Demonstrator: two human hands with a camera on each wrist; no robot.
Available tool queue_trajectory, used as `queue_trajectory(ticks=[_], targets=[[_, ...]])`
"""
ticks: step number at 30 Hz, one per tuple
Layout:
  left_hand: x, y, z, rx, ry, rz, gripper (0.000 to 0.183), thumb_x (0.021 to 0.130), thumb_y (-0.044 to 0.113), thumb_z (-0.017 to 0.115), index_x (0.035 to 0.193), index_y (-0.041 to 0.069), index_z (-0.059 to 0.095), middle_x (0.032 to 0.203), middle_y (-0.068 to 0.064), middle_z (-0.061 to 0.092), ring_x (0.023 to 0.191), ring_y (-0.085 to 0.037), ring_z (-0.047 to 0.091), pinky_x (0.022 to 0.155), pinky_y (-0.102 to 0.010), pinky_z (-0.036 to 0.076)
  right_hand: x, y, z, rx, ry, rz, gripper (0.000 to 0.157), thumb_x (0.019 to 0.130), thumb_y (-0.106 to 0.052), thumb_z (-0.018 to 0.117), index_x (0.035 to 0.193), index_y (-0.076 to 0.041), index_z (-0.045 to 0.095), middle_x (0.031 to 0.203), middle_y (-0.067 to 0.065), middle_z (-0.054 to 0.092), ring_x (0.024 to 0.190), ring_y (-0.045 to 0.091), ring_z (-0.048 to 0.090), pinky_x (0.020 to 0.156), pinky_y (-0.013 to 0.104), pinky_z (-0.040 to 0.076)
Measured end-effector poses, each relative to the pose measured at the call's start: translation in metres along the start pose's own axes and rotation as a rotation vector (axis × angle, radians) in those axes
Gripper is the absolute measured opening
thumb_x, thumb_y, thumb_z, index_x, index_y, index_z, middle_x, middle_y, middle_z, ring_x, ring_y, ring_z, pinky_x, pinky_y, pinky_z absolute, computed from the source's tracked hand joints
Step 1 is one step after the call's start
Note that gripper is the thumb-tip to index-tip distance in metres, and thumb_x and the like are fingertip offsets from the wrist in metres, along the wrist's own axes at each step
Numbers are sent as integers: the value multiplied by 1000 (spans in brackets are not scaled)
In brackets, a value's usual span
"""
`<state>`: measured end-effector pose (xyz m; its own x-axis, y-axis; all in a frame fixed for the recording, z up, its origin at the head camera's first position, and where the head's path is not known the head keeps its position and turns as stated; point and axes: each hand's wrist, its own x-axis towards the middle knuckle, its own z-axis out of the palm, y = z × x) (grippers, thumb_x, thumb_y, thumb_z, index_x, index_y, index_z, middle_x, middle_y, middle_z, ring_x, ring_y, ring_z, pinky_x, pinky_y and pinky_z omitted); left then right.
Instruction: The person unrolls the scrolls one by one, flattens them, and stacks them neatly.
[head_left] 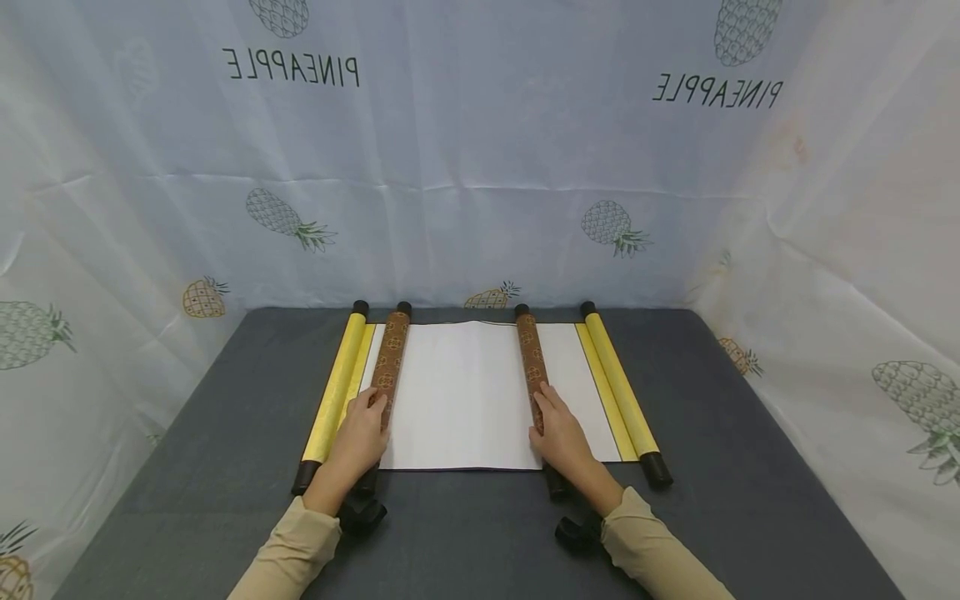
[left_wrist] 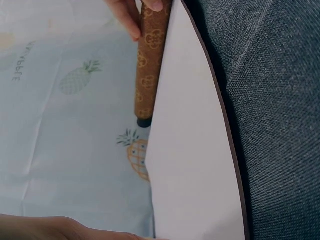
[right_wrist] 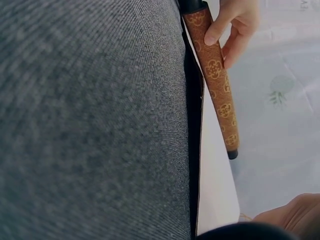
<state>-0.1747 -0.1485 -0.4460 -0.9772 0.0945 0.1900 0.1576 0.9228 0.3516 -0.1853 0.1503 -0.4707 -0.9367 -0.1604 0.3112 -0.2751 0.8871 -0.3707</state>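
Note:
A white sheet (head_left: 461, 392) lies spread between two brown scroll rollers with gold flower patterns and black end knobs. My left hand (head_left: 363, 437) grips the left brown roller (head_left: 391, 354) at its nearer half, thumb toward the sheet. On the other side my right hand (head_left: 561, 435) holds the right brown roller (head_left: 529, 346) at about the same height. In the left wrist view the right fingers (left_wrist: 131, 22) pinch that roller from its two sides. The right wrist view shows the left fingers (right_wrist: 236, 47) doing likewise on the left one.
Outside the brown rollers stand a left yellow roller (head_left: 333, 392) and a right yellow roller (head_left: 618, 379), with yellow-bordered white paper next to them. All lie on a dark grey tabletop (head_left: 465, 542). A pineapple-printed curtain (head_left: 465, 233) hangs behind and at both sides.

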Motion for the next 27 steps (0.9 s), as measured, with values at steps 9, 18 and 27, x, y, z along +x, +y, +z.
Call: queue_trajectory(ticks=[9,18,27], targets=[[3,-3,-4,-4,-62,-37,47,80,-3,67,125,-13,56,133,-34,50,121,-50,51,98,-56,48,0,0,-2,1,-9,3,52,77,-2,72,125,11,56,140,28,51,130,41,51,101,49,49],[3,-6,-7,-11,-58,-23,47,79,-5,66,124,-14,56,132,-37,50,121,-52,51,100,-58,47,0,0,-4,10,-12,-1,50,79,2,69,126,11,56,141,27,51,133,41,49,101,48,49],[3,-5,-6,-5,-62,-21,43,80,-7,62,122,-14,57,136,-36,49,125,-51,49,103,-58,44,0,0,-4,-5,-22,2,47,79,0,69,123,12,58,141,26,51,133,41,49,101,48,49]])
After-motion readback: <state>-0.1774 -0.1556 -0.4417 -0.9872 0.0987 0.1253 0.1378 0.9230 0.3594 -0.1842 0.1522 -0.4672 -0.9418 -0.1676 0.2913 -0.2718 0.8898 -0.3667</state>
